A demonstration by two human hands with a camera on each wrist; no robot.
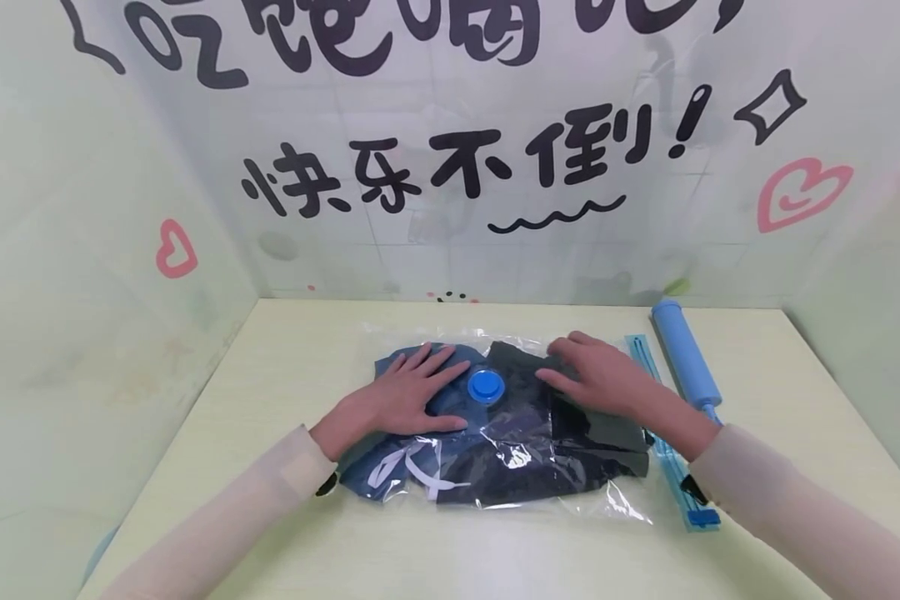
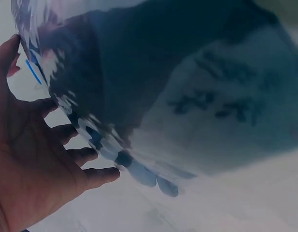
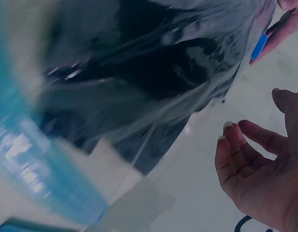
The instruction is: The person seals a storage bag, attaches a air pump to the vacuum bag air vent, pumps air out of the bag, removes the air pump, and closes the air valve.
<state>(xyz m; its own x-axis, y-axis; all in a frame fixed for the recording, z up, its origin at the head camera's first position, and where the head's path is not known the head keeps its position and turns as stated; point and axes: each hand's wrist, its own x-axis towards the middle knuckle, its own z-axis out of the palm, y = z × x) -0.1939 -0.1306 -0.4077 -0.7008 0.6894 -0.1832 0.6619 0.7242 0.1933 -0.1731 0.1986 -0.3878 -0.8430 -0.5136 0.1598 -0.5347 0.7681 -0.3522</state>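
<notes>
A clear plastic vacuum storage bag (image 1: pixel 621 504) lies flat, with a blue garment (image 1: pixel 363 477) and dark garments (image 1: pixel 528 483) inside. White cords (image 1: pixel 427 475) show through its front left. Near the middle of the bag sits a round blue valve (image 1: pixel 486 386). My left hand (image 1: pixel 408 396) rests on the bag left of this valve, fingers spread. To the right of it, my right hand (image 1: pixel 603 375) is over the dark cloth with fingers loosely bent, holding nothing; whether it touches the plastic I cannot tell. In the right wrist view its relaxed fingers (image 3: pixel 226 166) show.
Along the bag's right edge runs a blue zip strip (image 1: pixel 669 467) with a dark blue slider (image 1: pixel 703 518) at its near end. Beyond it a blue hand pump (image 1: pixel 686 354) lies at the table's right. Walls covered in printed sheeting (image 1: pixel 450 258) enclose the back and sides.
</notes>
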